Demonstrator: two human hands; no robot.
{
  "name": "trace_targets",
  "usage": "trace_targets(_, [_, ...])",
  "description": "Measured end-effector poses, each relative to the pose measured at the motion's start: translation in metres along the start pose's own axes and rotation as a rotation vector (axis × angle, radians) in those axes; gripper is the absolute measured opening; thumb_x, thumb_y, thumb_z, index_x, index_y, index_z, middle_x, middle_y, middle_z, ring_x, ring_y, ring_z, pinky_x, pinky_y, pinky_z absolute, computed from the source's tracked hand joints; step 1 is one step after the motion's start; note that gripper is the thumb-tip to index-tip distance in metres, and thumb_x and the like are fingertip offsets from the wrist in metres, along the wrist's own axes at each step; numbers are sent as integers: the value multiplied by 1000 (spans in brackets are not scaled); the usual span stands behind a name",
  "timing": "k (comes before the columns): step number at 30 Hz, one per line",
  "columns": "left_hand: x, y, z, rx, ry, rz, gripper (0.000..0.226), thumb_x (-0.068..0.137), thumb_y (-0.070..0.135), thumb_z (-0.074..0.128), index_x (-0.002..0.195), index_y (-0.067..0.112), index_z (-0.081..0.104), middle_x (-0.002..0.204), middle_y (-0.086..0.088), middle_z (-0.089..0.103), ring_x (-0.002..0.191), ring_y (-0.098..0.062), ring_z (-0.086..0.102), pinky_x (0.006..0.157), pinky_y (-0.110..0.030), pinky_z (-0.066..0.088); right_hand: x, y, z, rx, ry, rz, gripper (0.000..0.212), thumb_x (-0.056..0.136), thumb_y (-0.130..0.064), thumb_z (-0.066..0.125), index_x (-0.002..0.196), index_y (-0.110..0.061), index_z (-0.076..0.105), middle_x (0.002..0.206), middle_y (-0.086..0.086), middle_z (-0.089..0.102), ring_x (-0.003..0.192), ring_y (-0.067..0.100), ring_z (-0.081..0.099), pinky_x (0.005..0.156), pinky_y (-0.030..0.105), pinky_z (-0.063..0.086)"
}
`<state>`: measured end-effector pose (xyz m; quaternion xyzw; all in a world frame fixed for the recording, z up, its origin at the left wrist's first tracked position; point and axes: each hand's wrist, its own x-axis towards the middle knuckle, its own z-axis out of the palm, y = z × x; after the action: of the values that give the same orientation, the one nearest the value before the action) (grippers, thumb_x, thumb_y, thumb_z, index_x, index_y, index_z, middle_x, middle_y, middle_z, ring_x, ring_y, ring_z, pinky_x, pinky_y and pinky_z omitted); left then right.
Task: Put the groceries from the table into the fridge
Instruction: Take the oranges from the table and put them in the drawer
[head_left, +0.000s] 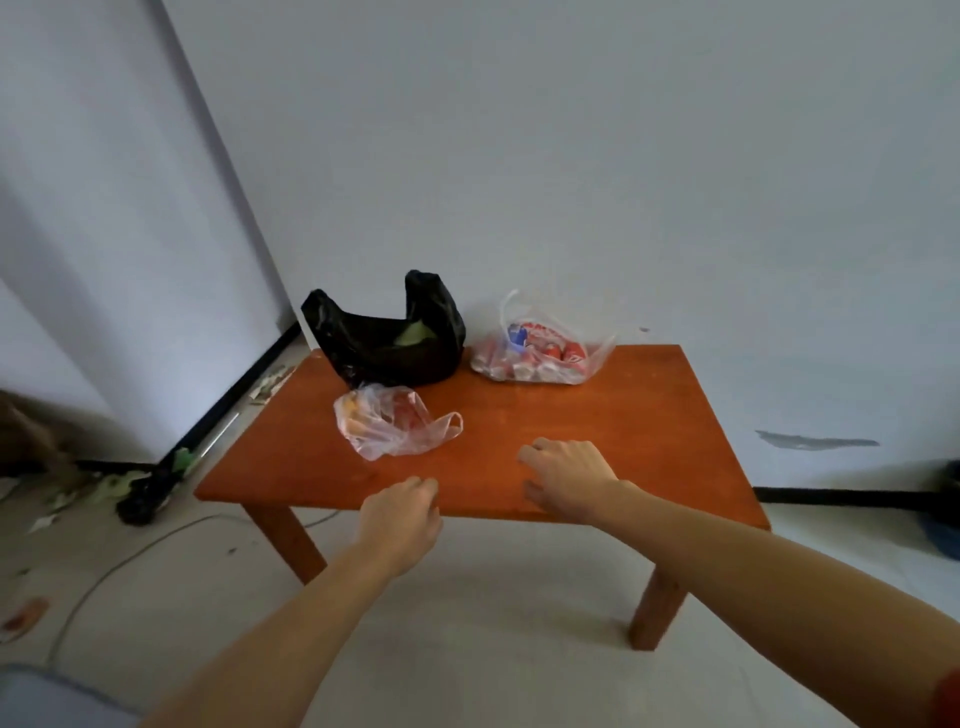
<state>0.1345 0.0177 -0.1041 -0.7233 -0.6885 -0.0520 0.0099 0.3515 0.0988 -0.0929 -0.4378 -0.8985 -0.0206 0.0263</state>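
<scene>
Head view, one frame. We note a low orange-brown wooden table (649, 415) standing against a pale wall (571, 156), on a light floor (467, 623).

Groceries on the table, three bags:
- Black bag (384, 353) at the far left corner, mouth open and handles standing up. Something green shows inside; we cannot tell what it is.
- Clear bag of cans (540, 356) at the far edge, to the right of the black bag and a little apart from it. We see red cans and a red, white and blue pack through the plastic.
- Small clear bag (389, 423) just in front of the black bag and nearer to us, lying flat with one handle loop trailing to the right. It holds orange and red items, too blurred to name.

Hands:
- Left hand (402, 519) is at the near edge of the table, back upward, fingers loosely curled. It holds nothing and is near the small clear bag but apart from it.
- Right hand (566, 475) is over the near middle of the table, palm down, fingers bent loosely downward. It holds nothing. We cannot tell whether the fingertips touch the wood.

Both forearms are bare and reach in from the bottom of the view.

Surroundings: a thin cable (104, 566) runs across the floor at the left, and a dark object (143, 499) lies near the table's left leg among scraps of litter.
</scene>
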Motion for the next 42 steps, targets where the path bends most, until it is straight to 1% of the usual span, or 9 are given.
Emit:
trace_targets(10, [96,-138,38,-21,-88,-77,21,94,27,46,110,19,57,105,4,60,92,-15,60,76,-32,51,165,-34,42,5,-79,-71,40,94,-33,51,131,-21,46,125,3,55,101,25,60,77,38,49])
trace_targets(15, [158,-218,55,-21,-137,4,21,93,23,48,110,20,59,108,3,61,93,-14,59,77,-30,52,243,-46,76,41,-125,35,43,94,-32,48,136,-24,44,130,5,54,102,23,60,76,36,48])
trace_targets(20, [224,-285,68,-13,-173,86,31,95,22,48,125,18,55,122,-1,59,106,-17,57,81,-30,49,300,-61,109,122,-200,128,40,95,-30,47,134,-23,45,135,3,53,100,20,62,80,33,51])
trace_targets(26, [296,-309,108,-11,-258,152,37,89,4,49,124,15,56,123,-3,60,109,-18,56,86,-32,48,337,-62,150,201,-266,163,40,94,-31,45,133,-24,45,130,5,56,93,21,65,77,37,55])
trace_targets(30, [339,-313,141,56,-342,280,47,85,-1,52,128,18,53,133,0,52,123,-18,45,98,-33,40,357,-58,178,266,-273,175,40,94,-34,47,133,-28,46,127,3,57,91,17,64,75,31,55])
trace_targets(32, [361,-317,158,117,-412,349,47,86,2,52,129,21,53,139,1,48,132,-18,37,105,-35,34,369,-57,192,301,-272,165,38,94,-36,49,130,-27,49,128,2,55,101,15,61,79,29,54])
trace_targets(35, [388,-324,180,203,-527,421,48,91,12,50,138,22,45,149,-1,37,142,-23,22,114,-43,19,393,-54,209,356,-264,147,38,91,-39,52,126,-25,52,137,3,49,122,19,51,93,37,50])
trace_targets(39, [408,-341,195,275,-603,478,38,88,18,58,126,24,57,133,1,56,130,-22,36,106,-42,24,417,-63,226,400,-264,161,41,88,-43,54,124,-23,53,131,1,55,122,19,52,106,54,37])
trace_targets(42, [415,-371,194,227,-524,450,37,91,25,52,129,26,55,135,5,53,130,-18,38,107,-37,27,428,-77,232,447,-278,143,46,92,-48,50,129,-21,51,132,3,56,120,18,54,107,49,37])
